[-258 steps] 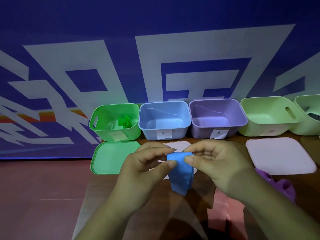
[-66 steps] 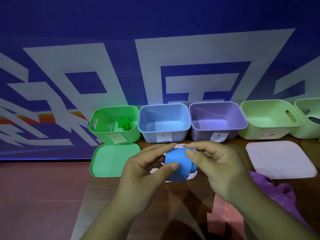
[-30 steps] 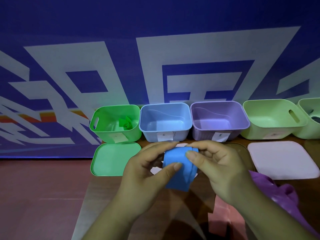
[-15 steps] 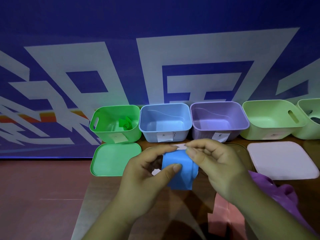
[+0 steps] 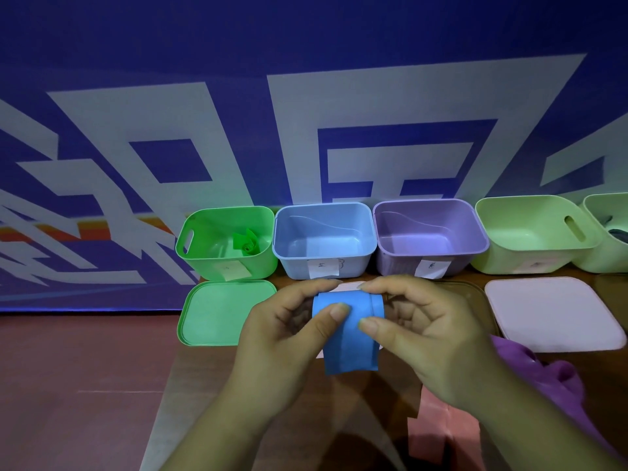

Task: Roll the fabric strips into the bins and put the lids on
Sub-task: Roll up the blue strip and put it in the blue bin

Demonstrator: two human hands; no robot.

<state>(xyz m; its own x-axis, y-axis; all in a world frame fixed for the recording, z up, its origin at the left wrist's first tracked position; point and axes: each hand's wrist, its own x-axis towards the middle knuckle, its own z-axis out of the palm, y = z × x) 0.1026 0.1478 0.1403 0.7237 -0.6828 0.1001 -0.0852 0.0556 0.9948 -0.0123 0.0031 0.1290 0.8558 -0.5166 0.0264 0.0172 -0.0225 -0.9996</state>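
Note:
Both hands hold a blue fabric strip (image 5: 350, 338) above the table, partly wound into a roll with a short tail hanging down. My left hand (image 5: 285, 338) pinches its left side with thumb on the front; my right hand (image 5: 421, 331) grips the right side. Behind them stands a row of open bins: a green bin (image 5: 204, 246) holding a rolled green strip (image 5: 246, 244), a blue bin (image 5: 323, 266) and a purple bin (image 5: 431, 239), both bare inside. A green lid (image 5: 217, 314) lies before the green bin. A white lid (image 5: 350, 286) is mostly hidden behind my hands.
Two pale green bins (image 5: 530, 232) (image 5: 608, 232) stand at the right, with a pinkish-white lid (image 5: 550, 314) lying in front. A purple fabric strip (image 5: 550, 379) and a pink strip (image 5: 441, 433) lie on the wooden table near my right arm. A blue-and-white banner wall (image 5: 306, 113) rises behind the bins.
The blue strip's hanging tail has grown much shorter as the roll thickened between my fingers. Over the last second my hands shifted their grip slightly in place.

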